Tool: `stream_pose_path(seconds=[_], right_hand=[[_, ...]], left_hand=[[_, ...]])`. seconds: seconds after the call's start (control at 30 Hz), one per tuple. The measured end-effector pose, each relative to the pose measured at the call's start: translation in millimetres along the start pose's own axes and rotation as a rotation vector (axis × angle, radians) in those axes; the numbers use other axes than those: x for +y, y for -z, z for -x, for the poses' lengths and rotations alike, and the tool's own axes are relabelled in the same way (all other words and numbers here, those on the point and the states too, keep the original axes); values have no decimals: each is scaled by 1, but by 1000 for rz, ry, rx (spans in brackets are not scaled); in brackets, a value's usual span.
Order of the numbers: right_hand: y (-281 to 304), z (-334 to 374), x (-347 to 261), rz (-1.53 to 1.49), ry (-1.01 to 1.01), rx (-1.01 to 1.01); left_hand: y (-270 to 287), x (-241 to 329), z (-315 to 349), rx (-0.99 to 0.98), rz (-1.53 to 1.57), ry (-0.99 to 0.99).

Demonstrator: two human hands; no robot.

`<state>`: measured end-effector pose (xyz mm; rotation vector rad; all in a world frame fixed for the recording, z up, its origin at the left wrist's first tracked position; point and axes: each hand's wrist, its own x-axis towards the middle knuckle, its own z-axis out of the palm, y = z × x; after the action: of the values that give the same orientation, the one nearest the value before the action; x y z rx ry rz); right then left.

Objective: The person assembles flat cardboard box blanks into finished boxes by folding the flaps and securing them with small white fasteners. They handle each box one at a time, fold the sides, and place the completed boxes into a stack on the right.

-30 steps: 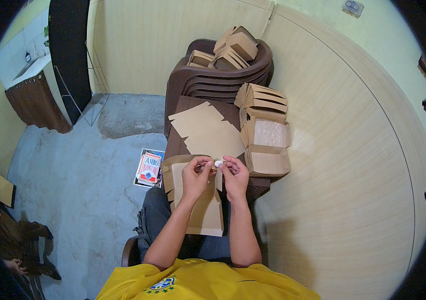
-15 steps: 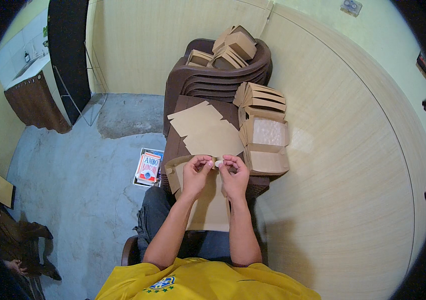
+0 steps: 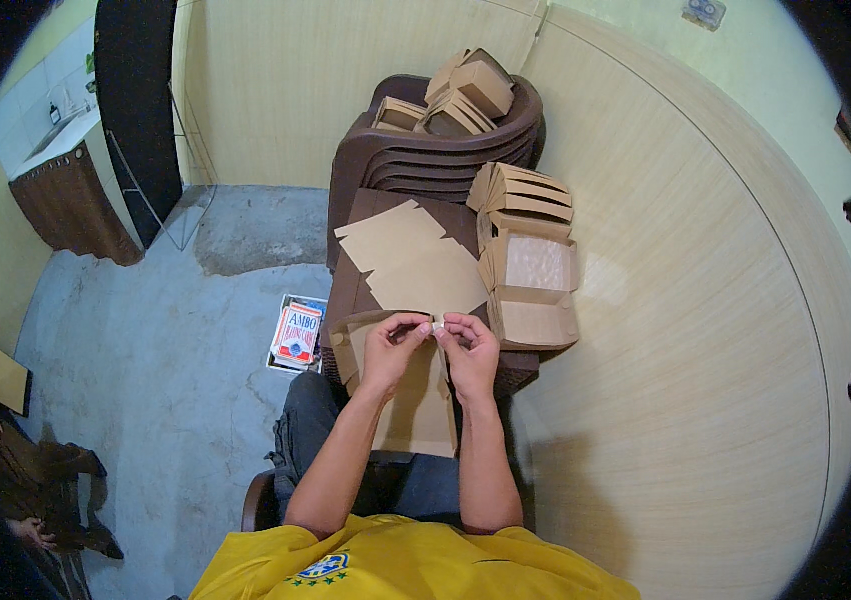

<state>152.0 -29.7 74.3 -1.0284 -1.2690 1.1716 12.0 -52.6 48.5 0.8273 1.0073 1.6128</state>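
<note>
The floor (image 3: 146, 360) is grey concrete and takes the left part of the scene, and a pale wood-pattern wall (image 3: 706, 330) curves along the right. At the far side stands a stack of brown plastic chairs (image 3: 426, 160) with some folded boxes (image 3: 466, 95) on the seat. Nearer there is a dark bench (image 3: 351, 290) that carries flat blanks (image 3: 416, 265) of brown cardboard, and to the right of them a row of open boxes (image 3: 531, 265), one of them showing a clear window. On the floor just left of the bench lies a red and white packet (image 3: 298, 333). Over the near edge of the bench and the person's lap lies one more blank (image 3: 416, 400). Above it the left hand (image 3: 391, 350) and the right hand (image 3: 471, 350) meet, the fingers of both pressed together and pinching a small white piece (image 3: 437, 326) between them, thumbs and forefingers touching it from both sides.
</note>
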Motion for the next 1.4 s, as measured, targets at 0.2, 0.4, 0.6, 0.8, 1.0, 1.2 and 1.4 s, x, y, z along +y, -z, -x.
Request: stream_pose_path(seconds=[0.2,0.4,0.6,0.8,1.0,1.2,1.4], right_hand=[[0,3,-1,73,-49,-39],[1,0,-1,150,9,23],[-3,6,-6,140,7,56],[5,-2,5,26,55,-120],[6,-8,16,-153,-13,-114],[9,-9,7,-277,-156,-119],[16,11,-4,125,-28,-222]], left_hand=[[-3,-16,3,119,55,64],[-10,-19,5,110,132,1],[-18,-13,13,118,-117,-224],[-9,-17,9,78,-24,-236],[-10,-17,9,11,-235,-347],[0,-4,12,-214,-200,-96],[7,3,1,-182,-254,-134]])
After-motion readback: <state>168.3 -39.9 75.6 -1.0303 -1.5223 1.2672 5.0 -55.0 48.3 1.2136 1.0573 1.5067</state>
